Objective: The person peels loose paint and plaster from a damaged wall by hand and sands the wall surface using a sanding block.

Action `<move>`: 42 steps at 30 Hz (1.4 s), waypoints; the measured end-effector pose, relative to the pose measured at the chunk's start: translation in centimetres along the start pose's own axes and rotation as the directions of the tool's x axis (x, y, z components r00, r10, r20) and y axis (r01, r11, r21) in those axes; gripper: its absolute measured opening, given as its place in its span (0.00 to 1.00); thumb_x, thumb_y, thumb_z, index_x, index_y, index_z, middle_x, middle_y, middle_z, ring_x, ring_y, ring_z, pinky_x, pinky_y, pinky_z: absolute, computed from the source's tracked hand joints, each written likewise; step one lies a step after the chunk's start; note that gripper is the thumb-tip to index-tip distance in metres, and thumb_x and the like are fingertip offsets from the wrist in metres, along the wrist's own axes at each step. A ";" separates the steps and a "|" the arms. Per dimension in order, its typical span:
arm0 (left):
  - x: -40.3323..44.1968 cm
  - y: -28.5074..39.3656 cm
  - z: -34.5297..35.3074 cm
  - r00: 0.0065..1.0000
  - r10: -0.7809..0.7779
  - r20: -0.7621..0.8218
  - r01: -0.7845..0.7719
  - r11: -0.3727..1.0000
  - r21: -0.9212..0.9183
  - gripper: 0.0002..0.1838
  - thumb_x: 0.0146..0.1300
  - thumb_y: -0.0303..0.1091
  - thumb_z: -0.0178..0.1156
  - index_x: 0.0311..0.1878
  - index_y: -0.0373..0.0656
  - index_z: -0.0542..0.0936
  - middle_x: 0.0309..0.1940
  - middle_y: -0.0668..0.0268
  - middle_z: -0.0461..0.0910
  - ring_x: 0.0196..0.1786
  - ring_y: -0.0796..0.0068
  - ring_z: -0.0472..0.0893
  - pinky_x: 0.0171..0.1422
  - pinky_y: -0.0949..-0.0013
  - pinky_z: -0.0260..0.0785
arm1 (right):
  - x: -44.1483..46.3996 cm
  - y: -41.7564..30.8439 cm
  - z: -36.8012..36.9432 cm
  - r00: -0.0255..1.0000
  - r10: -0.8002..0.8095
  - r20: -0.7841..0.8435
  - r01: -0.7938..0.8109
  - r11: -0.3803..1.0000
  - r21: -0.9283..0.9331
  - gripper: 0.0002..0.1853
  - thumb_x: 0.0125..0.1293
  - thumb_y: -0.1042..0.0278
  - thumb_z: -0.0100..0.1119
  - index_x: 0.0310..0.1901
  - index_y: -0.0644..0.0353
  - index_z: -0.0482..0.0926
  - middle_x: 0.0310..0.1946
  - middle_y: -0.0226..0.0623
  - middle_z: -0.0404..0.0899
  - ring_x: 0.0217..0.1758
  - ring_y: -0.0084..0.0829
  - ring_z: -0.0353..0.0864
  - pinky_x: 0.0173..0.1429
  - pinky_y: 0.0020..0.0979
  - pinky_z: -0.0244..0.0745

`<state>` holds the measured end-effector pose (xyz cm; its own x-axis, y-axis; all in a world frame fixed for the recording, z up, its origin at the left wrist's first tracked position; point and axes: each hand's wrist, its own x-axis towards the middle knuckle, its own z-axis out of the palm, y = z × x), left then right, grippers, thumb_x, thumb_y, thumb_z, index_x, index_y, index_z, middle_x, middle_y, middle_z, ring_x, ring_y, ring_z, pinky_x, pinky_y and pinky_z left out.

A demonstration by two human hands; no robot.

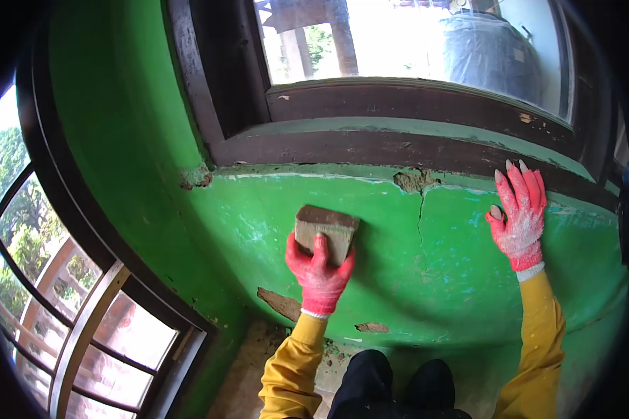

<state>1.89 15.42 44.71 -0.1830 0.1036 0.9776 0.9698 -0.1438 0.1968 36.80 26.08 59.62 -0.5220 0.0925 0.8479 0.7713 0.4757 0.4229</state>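
My left hand [317,275], in a worn red and white glove, grips a brown and tan sanding block [326,230]. Its fingers wrap the block's near side, and the block is against the green wall [391,258] below the window; its face toward the wall is hidden. Over to the right, my right hand [521,216], gloved the same way, lies open on the wall with nothing in it. Its fingertips reach the dark wooden window sill [377,147], and bare fingertips show through the glove.
A crack [421,220] runs down from a crumbled hole [414,181] under the sill. Chipped patches [278,303] mark the lower wall, with debris [337,355] on the floor. A barred window [56,300] stands left. My knees [367,377] are close to the wall.
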 end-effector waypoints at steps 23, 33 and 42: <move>-3.2 -4.1 -0.1 0.989 -0.138 0.052 0.137 0.990 0.014 0.52 0.52 0.43 0.77 0.78 0.50 0.58 0.70 0.44 0.56 0.66 0.49 0.66 0.66 0.53 0.64 | -0.4 -0.2 1.1 0.986 0.136 -0.100 -0.147 0.983 -0.107 0.40 0.50 0.75 0.67 0.70 0.49 0.72 0.68 0.36 0.72 0.64 0.45 0.71 0.73 0.44 0.62; -6.3 -2.2 -0.5 0.987 -0.148 0.069 0.147 0.989 0.029 0.63 0.48 0.40 0.78 0.82 0.61 0.45 0.72 0.38 0.48 0.71 0.35 0.59 0.68 0.40 0.61 | -0.6 -0.4 1.6 0.982 0.149 -0.117 -0.157 0.986 -0.063 0.38 0.53 0.85 0.61 0.69 0.52 0.73 0.69 0.38 0.72 0.68 0.43 0.71 0.71 0.39 0.67; -21.7 -3.0 0.1 0.940 -0.304 0.153 0.307 0.952 0.002 0.67 0.47 0.42 0.78 0.82 0.66 0.39 0.72 0.37 0.49 0.72 0.33 0.58 0.69 0.36 0.57 | -0.9 -0.7 1.9 0.979 0.165 -0.123 -0.165 0.986 0.011 0.35 0.58 0.85 0.57 0.70 0.56 0.72 0.70 0.40 0.72 0.71 0.44 0.70 0.75 0.40 0.64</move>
<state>2.98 13.71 22.89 -0.4421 0.2921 0.8481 0.8670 -0.1034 0.4875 36.05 27.35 58.01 -0.3383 0.0612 0.9390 0.8430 0.4631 0.2735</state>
